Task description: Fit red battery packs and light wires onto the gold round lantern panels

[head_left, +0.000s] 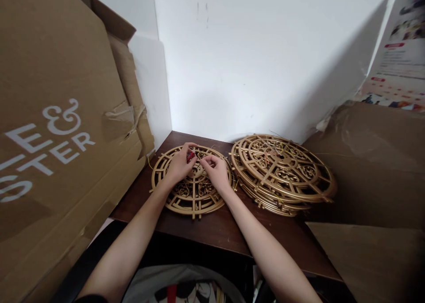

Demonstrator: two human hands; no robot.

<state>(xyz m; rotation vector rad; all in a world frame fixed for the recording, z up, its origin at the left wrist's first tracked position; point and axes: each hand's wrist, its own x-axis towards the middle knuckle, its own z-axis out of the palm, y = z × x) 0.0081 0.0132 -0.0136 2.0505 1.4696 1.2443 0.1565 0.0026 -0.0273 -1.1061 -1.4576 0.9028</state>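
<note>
A round gold openwork frame, with rings, spokes and scrollwork, lies flat on a dark brown table. Above its middle, my left hand is closed around a small red object, mostly hidden by the fingers; its kind is unclear. My right hand is just to the right, over the same frame, with thumb and fingertips pinched together. Whatever is in that pinch is too small to make out. Thin wires stick out at the frame's left edge.
More gold round frames are stacked at the right, with loose yellow wires on top. A large cardboard box stands close on the left, another cardboard box on the right. Behind the table rises a white wall.
</note>
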